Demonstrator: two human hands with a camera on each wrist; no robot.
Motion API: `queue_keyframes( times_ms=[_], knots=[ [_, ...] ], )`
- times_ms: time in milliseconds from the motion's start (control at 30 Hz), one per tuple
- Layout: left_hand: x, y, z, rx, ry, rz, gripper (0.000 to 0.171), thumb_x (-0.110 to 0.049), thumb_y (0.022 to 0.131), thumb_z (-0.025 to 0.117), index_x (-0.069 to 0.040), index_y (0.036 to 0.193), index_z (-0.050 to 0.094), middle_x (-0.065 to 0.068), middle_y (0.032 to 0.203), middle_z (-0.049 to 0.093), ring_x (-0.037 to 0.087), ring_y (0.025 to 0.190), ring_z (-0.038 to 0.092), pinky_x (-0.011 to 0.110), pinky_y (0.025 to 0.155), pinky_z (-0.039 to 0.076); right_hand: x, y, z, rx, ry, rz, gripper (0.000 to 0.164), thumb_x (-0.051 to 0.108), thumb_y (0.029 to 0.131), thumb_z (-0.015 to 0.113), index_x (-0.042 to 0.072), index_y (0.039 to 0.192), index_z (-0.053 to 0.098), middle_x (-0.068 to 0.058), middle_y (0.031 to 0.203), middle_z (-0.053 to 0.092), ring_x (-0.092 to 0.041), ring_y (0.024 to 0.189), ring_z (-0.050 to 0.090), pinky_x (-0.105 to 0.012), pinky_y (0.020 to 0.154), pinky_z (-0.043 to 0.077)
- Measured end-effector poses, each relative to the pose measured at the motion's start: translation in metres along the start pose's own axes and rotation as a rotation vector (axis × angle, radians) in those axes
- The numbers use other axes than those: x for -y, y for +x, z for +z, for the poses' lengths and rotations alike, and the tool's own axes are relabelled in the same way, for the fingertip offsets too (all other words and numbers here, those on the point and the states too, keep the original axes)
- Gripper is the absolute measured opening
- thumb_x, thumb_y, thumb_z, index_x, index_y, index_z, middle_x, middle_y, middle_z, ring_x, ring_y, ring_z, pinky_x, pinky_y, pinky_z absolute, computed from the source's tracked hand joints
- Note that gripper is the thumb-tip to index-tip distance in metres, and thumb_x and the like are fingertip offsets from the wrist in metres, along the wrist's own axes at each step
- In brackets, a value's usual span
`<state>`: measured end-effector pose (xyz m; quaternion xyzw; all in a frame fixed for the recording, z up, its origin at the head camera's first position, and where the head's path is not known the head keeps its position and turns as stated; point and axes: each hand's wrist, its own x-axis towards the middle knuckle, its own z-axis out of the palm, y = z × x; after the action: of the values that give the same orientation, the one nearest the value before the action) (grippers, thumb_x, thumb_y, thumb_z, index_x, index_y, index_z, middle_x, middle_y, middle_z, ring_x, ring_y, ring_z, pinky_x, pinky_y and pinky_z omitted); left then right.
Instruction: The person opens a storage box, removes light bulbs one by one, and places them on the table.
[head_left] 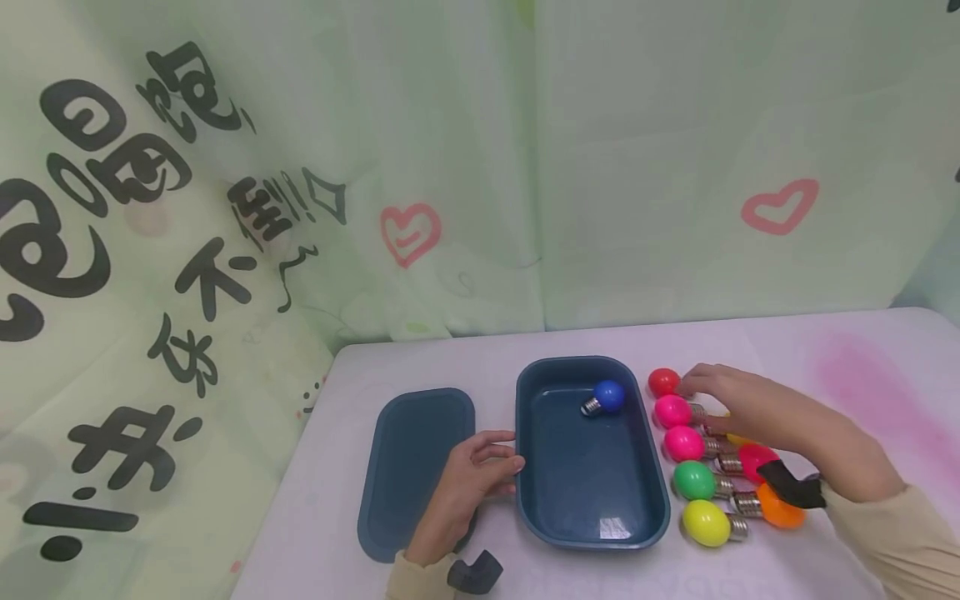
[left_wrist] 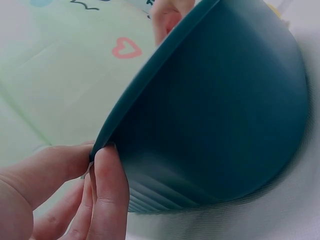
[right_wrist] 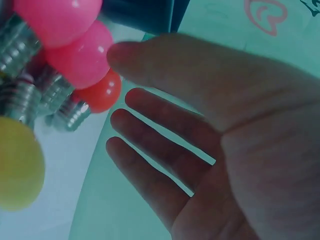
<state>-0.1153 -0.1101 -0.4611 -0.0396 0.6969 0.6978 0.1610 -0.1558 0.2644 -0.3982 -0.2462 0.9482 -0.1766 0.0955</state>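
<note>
A dark blue rectangular box (head_left: pixel 585 492) stands on the table with one blue light bulb (head_left: pixel 611 395) lying inside near its far end. My left hand (head_left: pixel 471 473) pinches the box's left rim between thumb and finger, as the left wrist view shows. To the right of the box, my right hand (head_left: pixel 757 408) reaches over the bulbs, fingers extended and holding nothing. Its fingertips are by a red bulb (head_left: pixel 663 382); in the right wrist view the thumb is close to a pink bulb (right_wrist: pixel 82 57), and whether they touch I cannot tell.
Several more bulbs lie in rows right of the box, among them green (head_left: pixel 694 481), yellow (head_left: pixel 707 523) and orange (head_left: pixel 780 508). A flat dark blue lid (head_left: pixel 408 467) lies left of the box. A pale green printed curtain (head_left: pixel 637 167) hangs behind the table.
</note>
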Motion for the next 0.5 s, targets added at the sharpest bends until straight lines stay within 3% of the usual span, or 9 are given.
queue_keyframes(
  times_ms=[233,500],
  knots=[
    [0.001,0.000,0.001,-0.002,0.002,0.001,0.045,-0.016,0.084,0.080,-0.007,0.125,0.065,0.005,0.098,0.070,0.014,0.082,0.068,0.029,0.070,0.060,0.016,0.011,0.001,-0.026,-0.019,-0.062,0.051,0.017,0.078,0.084,0.005,0.123,0.065,-0.014,0.120,0.063,-0.037,0.110,0.060,-0.042,0.079,0.061],
    [0.002,0.001,0.001,-0.011,0.027,-0.002,0.046,-0.017,0.084,0.079,-0.008,0.127,0.064,0.005,0.099,0.071,0.014,0.082,0.067,0.030,0.071,0.060,0.030,0.025,0.009,-0.130,-0.045,-0.115,0.043,0.018,0.082,0.081,0.007,0.122,0.067,-0.012,0.122,0.063,-0.032,0.110,0.062,-0.041,0.082,0.060]
  ],
)
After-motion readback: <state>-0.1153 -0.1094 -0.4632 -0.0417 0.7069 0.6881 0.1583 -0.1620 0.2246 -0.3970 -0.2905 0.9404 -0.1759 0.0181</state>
